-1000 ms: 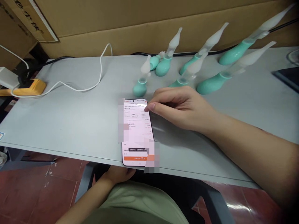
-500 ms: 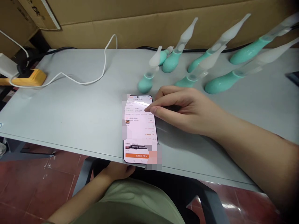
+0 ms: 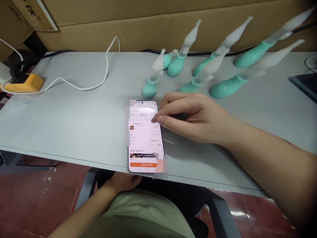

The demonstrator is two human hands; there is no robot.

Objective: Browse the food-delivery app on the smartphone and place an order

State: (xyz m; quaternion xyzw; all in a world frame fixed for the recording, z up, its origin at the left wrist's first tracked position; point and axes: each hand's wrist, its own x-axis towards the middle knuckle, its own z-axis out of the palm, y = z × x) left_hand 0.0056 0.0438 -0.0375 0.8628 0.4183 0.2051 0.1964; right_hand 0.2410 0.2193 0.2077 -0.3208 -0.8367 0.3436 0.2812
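Note:
A smartphone point(image 3: 145, 137) lies face up at the front edge of the grey table point(image 3: 74, 119), its screen lit with a pink page and an orange bar at the bottom. My right hand point(image 3: 195, 117) rests on the table just right of the phone, fingers loosely curled, one fingertip touching the screen's right side. My left hand point(image 3: 122, 181) sits below the table edge, under the phone's near end, on my lap; its fingers are mostly hidden.
Several teal rubber bulbs with translucent nozzles point(image 3: 178, 62) stand behind my right hand. A white cable point(image 3: 106, 69) runs left to a yellow power strip point(image 3: 23, 82). Cardboard boxes point(image 3: 158, 23) line the back. A dark flat object point(image 3: 305, 84) lies at the right edge.
The page on the phone screen has scrolled. My right fingertip stays on the screen's right side. The left hand has not moved.

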